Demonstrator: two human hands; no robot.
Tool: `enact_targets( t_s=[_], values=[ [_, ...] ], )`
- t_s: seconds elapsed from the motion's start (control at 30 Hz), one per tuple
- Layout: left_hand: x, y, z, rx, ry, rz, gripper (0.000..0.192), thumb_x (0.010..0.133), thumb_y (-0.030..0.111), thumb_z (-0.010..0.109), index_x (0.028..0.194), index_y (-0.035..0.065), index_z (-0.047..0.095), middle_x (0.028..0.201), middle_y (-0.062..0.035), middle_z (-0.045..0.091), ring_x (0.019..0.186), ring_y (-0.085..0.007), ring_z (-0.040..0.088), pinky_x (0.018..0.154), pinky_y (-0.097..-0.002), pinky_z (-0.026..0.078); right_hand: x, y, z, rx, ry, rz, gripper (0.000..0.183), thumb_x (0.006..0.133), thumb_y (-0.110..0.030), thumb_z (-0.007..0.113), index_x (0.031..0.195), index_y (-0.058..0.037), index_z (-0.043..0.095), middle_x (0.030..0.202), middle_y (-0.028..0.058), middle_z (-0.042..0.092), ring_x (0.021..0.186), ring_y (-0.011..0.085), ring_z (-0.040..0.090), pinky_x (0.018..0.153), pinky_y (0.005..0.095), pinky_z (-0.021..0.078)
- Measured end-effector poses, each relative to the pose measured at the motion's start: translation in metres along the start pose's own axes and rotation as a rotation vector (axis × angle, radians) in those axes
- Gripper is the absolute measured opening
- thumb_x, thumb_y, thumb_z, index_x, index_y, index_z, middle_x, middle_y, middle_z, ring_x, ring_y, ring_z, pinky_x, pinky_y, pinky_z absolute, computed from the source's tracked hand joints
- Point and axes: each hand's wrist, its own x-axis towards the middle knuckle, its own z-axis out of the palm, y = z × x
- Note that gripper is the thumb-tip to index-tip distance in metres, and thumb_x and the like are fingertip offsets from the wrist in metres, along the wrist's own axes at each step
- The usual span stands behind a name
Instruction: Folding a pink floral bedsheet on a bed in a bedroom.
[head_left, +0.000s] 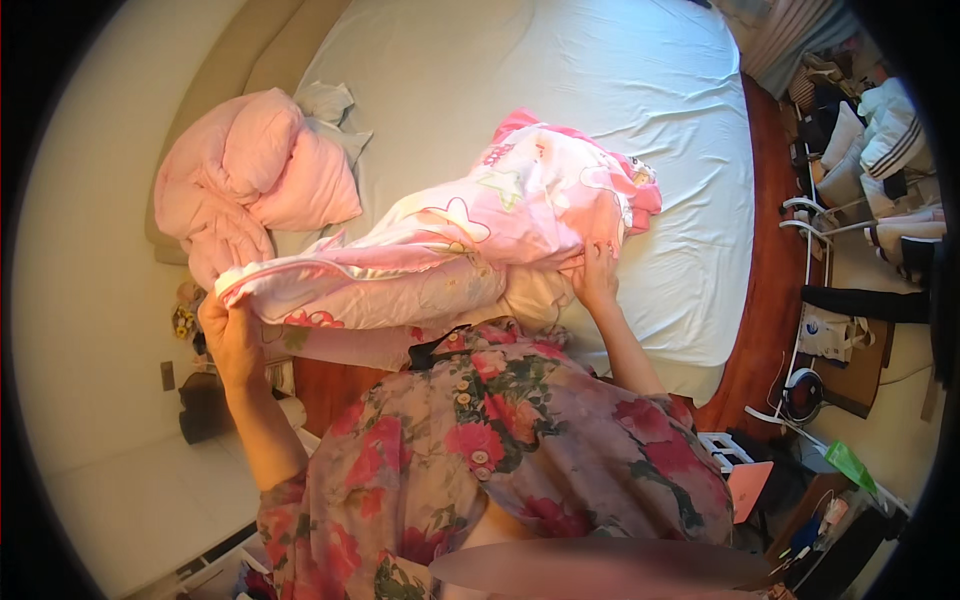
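Observation:
A pink-and-white patterned quilt or quilt cover (517, 202), printed with stars and flowers, stretches bunched across the near part of the bed (540, 60). Its piped left end is raised in my left hand (226, 334), whose fingers are closed around the fabric. My right hand (598, 277) grips the near edge of the same fabric farther right, with the fingertips partly hidden in its folds. Between my hands the cloth hangs in a long fold, and its lower part drops in front of my body. Darker pink fabric shows at the far right end of the bundle.
Plump pink bedding (255, 165) is piled at the bed's left, against the beige headboard (214, 67). Reddish wood flooring (765, 247) borders the bed. At right stand a white rack (806, 225) with clothes, a bag (832, 334) and a pink panel (748, 487).

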Motion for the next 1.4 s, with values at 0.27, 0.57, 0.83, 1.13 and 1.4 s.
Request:
enact_targets(
  t_s=[0.27, 0.57, 0.83, 1.13, 1.4],
  values=[
    [-0.021, 0.019, -0.007, 0.065, -0.037, 0.180, 0.021, 0.085, 0.015, 0.063, 0.091, -0.0059, 0.062, 0.082, -0.0031, 0.061, 0.075, -0.0086, 0.054, 0.070, -0.0231, 0.043, 0.023, 0.036, 0.061, -0.016, -0.237, 0.403, 0.061, 0.077, -0.030, 0.067, 0.126, -0.0055, 0.043, 0.100, 0.0199, 0.061, 0.087, 0.0385, 0.063, 0.070, 0.0456, 0.0502],
    [-0.077, -0.007, -0.082, 0.010, -0.127, 0.114, 0.047, 0.082, 0.036, 0.064, 0.109, -0.0011, 0.053, 0.104, -0.0153, 0.059, 0.090, -0.0219, 0.059, 0.079, -0.0344, 0.049, 0.301, 0.169, 0.025, 0.940, 0.204, 0.231, 0.037, 0.093, -0.031, 0.045, 0.112, -0.0016, 0.057, 0.104, 0.0122, 0.063, 0.092, 0.0217, 0.061, 0.080, 0.0360, 0.0522],
    [-0.058, 0.008, -0.044, 0.215, 0.304, 0.542, 0.024, 0.073, 0.021, 0.067, 0.077, -0.0001, 0.056, 0.061, -0.0099, 0.056, 0.051, -0.0174, 0.052, 0.047, -0.0285, 0.041, 0.414, 0.018, 0.035, 0.518, -0.394, -0.033, 0.036, 0.089, -0.026, 0.048, 0.118, -0.0045, 0.053, 0.097, 0.0114, 0.063, 0.087, 0.0217, 0.062, 0.076, 0.0351, 0.0503],
    [-0.027, -0.032, -0.047, 0.026, 0.003, -0.039, 0.023, 0.092, 0.020, 0.054, 0.097, -0.0008, 0.061, 0.091, -0.0017, 0.061, 0.083, -0.0086, 0.056, 0.074, -0.0213, 0.043, 0.123, 0.010, -0.062, -0.028, -1.149, -0.329, 0.043, 0.085, -0.020, 0.052, 0.126, -0.0077, 0.048, 0.089, 0.0105, 0.064, 0.081, 0.0217, 0.062, 0.072, 0.0341, 0.0481],
    [0.042, -0.055, -0.067, -0.119, 0.335, -0.016, 0.018, 0.094, 0.014, 0.052, 0.101, 0.0000, 0.060, 0.094, -0.0044, 0.062, 0.082, -0.0121, 0.059, 0.073, -0.0252, 0.048, 0.084, 0.152, -0.169, -0.192, -1.026, 0.168, 0.045, 0.083, -0.042, 0.057, 0.095, 0.0001, 0.067, 0.088, 0.0174, 0.068, 0.077, 0.0289, 0.066, 0.070, 0.0378, 0.0497]
  ],
)
